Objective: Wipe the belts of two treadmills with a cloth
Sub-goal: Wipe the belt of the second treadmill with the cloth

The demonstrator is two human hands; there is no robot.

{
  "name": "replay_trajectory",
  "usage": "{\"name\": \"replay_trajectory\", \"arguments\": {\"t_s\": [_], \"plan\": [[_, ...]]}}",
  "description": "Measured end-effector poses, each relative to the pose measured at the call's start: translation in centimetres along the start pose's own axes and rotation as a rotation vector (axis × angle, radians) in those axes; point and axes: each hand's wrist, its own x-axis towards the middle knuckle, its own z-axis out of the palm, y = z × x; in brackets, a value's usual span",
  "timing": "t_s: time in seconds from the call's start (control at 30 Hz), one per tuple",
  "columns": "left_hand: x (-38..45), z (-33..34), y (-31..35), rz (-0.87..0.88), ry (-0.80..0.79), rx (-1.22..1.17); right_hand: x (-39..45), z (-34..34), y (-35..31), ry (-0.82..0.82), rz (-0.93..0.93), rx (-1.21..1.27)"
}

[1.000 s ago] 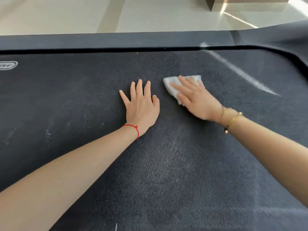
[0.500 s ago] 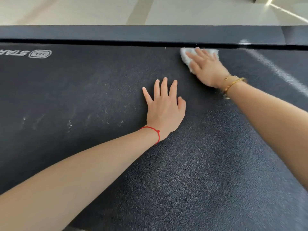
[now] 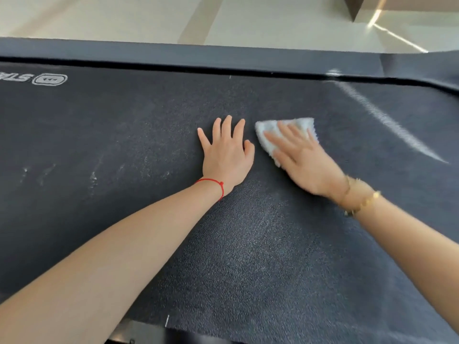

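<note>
A dark textured treadmill belt (image 3: 124, 135) fills most of the view. My left hand (image 3: 227, 155) lies flat on it, palm down, fingers apart, with a red string at the wrist. Just to its right, my right hand (image 3: 304, 162) presses a small white fluffy cloth (image 3: 268, 137) against the belt; the hand is motion-blurred and covers much of the cloth. Gold bracelets ring the right wrist. Pale dusty smears mark the belt left of my left hand.
The far side rail (image 3: 223, 58) of the treadmill runs across the top, with pale floor tiles (image 3: 149, 18) beyond. A white logo (image 3: 49, 79) is printed on the belt at far left. A bright light streak (image 3: 387, 120) crosses the belt at right. The near edge shows at the bottom.
My right hand has drawn the cloth back from the far edge of the belt toward me, ending beside the left hand. The left hand has stayed flat in place.
</note>
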Motion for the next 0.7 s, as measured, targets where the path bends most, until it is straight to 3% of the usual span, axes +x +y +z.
{"name": "replay_trajectory", "arguments": {"t_s": [0.07,0.13,0.27,0.33,0.57,0.7], "plan": [[-0.1,-0.1,0.0,0.003,-0.007,-0.008,-3.5,-0.1,-0.6,-0.036,-0.077,0.004],[-0.1,-0.2,0.1,0.005,-0.014,-0.018,-4.9,-0.9,1.3,-0.035,-0.035,-0.011],[-0.2,-0.5,0.1,0.011,-0.037,-0.036,-5.0,-2.7,5.9,0.079,0.328,-0.05],[-0.2,-0.5,0.2,0.01,-0.032,-0.039,-5.4,-2.6,5.5,0.1,0.398,-0.032],[-0.3,-0.6,0.3,0.022,-0.022,-0.021,-11.9,-0.2,-3.5,0.047,0.132,0.024],[-0.7,-0.7,0.2,0.058,-0.041,-0.015,-12.9,0.0,-3.8,0.004,0.085,0.039]]}}
